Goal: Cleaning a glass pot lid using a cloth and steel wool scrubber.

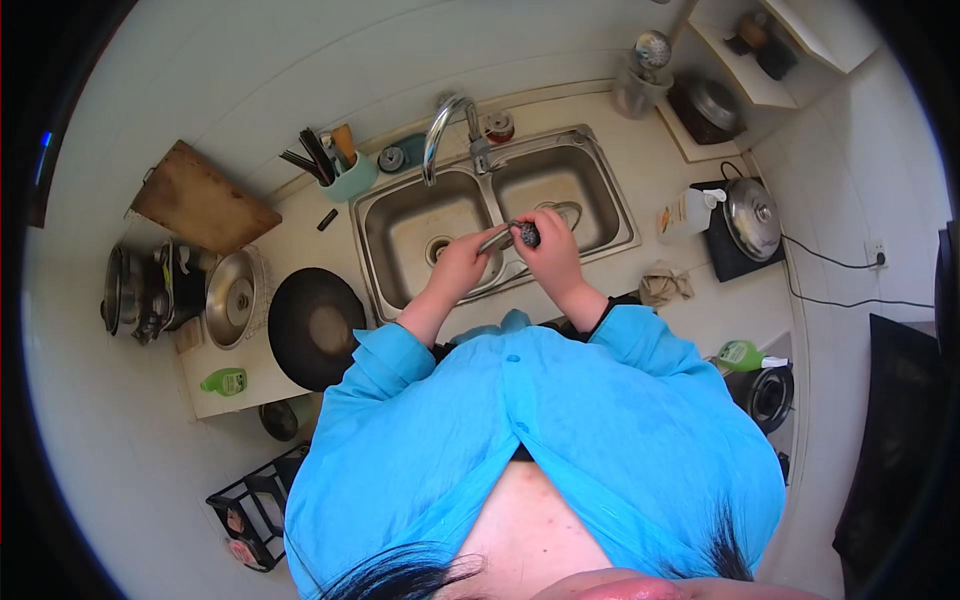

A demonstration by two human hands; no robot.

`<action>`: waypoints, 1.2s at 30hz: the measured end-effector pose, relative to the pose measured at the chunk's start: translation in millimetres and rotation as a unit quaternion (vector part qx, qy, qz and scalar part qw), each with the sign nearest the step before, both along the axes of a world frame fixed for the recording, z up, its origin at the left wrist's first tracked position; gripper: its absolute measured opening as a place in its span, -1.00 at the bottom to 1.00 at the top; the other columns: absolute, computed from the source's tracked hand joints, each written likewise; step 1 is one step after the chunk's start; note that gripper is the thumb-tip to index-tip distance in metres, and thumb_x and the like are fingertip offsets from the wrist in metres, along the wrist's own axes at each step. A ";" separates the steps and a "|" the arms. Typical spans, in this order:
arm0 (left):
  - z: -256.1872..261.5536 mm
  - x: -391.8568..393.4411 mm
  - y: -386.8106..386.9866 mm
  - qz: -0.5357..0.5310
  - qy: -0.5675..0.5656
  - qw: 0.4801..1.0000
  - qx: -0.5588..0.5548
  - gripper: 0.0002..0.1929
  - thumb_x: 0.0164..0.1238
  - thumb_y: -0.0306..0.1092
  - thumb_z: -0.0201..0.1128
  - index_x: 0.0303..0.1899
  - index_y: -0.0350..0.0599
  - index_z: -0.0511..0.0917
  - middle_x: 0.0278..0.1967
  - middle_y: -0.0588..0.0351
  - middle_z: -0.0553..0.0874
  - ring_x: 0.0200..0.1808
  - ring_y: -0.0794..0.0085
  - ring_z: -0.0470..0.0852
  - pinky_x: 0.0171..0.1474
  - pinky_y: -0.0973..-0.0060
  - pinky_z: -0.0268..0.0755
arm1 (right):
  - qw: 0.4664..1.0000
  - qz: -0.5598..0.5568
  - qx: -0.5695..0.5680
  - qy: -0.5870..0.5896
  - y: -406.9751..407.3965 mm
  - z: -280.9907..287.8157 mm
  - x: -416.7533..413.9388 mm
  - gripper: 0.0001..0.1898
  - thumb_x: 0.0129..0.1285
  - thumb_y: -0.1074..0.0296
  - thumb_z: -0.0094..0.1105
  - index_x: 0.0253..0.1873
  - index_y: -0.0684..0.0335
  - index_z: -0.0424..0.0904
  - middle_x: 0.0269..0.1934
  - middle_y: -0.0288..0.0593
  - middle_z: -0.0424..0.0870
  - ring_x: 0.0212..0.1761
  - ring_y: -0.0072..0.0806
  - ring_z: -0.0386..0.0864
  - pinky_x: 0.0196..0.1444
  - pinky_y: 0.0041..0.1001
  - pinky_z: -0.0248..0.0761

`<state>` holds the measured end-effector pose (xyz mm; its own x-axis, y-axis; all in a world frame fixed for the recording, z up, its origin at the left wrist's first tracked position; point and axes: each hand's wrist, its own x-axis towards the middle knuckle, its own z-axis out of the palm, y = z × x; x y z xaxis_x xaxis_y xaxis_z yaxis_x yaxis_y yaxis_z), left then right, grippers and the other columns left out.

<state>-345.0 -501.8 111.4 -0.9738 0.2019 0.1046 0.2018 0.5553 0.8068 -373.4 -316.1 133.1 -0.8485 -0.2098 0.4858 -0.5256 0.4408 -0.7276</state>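
Observation:
Over the near edge of the double stainless-steel sink [360, 247], my two hands are close together. My left hand [459, 264] grips a slim metal utensil [495, 240], whose exact kind I cannot tell. A dark steel-wool scrubber [528, 234] is held in my right hand [551, 255], against the utensil's end. Behind my right fingers, a thin metal loop [576, 214] shows in the right basin; whether it belongs to the held utensil is unclear. The chrome faucet [442, 135] arches over the left basin, with no water seen running.
Left of the sink are a black wok [319, 330], a cutting board [202, 199] and a mint utensil holder [352, 178]. A white pump bottle [686, 214], a crumpled cloth [666, 285] and a lidded pan [752, 217] on a black cooktop stand to the right.

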 end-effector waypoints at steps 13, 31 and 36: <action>-5.5 -1.3 4.3 -0.004 0.039 0.999 -0.007 -0.59 0.39 -0.44 0.13 0.25 0.03 0.58 -0.03 -0.16 0.72 -0.01 -0.09 0.66 0.01 0.16 0.52 | 0.991 -0.113 0.029 -0.058 3.2 3.6 -5.2 -0.80 0.18 0.39 0.35 -0.20 0.31 0.53 -0.27 0.02 0.61 -0.16 0.01 0.59 -0.11 -0.16 0.46; -17.2 -13.6 -16.0 -0.039 0.063 0.997 0.007 -0.59 0.33 -0.41 0.17 0.21 -0.01 0.59 -0.03 -0.13 0.72 -0.02 -0.06 0.67 0.02 0.14 0.54 | 0.976 -0.133 0.116 0.125 -29.8 -17.8 -0.8 -0.79 0.19 0.43 0.35 -0.14 0.29 0.53 -0.20 0.02 0.61 -0.11 0.01 0.57 -0.03 -0.17 0.46; -17.9 -22.9 -20.5 -0.043 0.043 0.998 -0.025 -0.61 0.34 -0.39 0.18 0.20 -0.03 0.59 -0.06 -0.13 0.71 -0.05 -0.07 0.67 0.00 0.12 0.54 | 0.976 -0.118 0.133 0.124 -43.6 -16.8 2.6 -0.79 0.19 0.45 0.35 -0.11 0.28 0.54 -0.17 0.03 0.61 -0.09 0.01 0.57 -0.01 -0.17 0.46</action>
